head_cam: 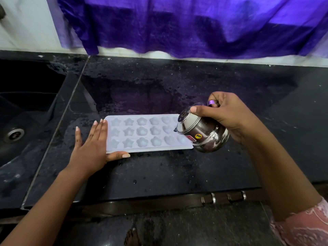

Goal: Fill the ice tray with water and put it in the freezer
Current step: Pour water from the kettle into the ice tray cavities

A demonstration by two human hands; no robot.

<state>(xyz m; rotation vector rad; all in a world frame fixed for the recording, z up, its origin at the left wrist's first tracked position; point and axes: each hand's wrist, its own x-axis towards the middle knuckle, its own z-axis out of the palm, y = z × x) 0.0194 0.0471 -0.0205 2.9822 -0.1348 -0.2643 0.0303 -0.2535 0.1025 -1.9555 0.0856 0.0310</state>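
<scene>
Ice tray (pixel 149 147) lies flat, long axis running left-right.

Ice tray (pixel 147 134), touched by fingertips of left hand (pixel 92 144): pale white-lilac, star and flower pattern moulded in. Steel pot (pixel 204 137), gripped in right hand (pixel 229 118): shiny silver; yellow sticker (pixel 198 136) and red label (pixel 190 138) seen below thumb. Countertop (pixel 177 171): black, speckled. Curtain (pixel 195 23), beyond fingers: purple. Sleeve (pixel 305 226): pink, white-swirled.

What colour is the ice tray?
The ice tray is white; the head view shows it best.
</scene>
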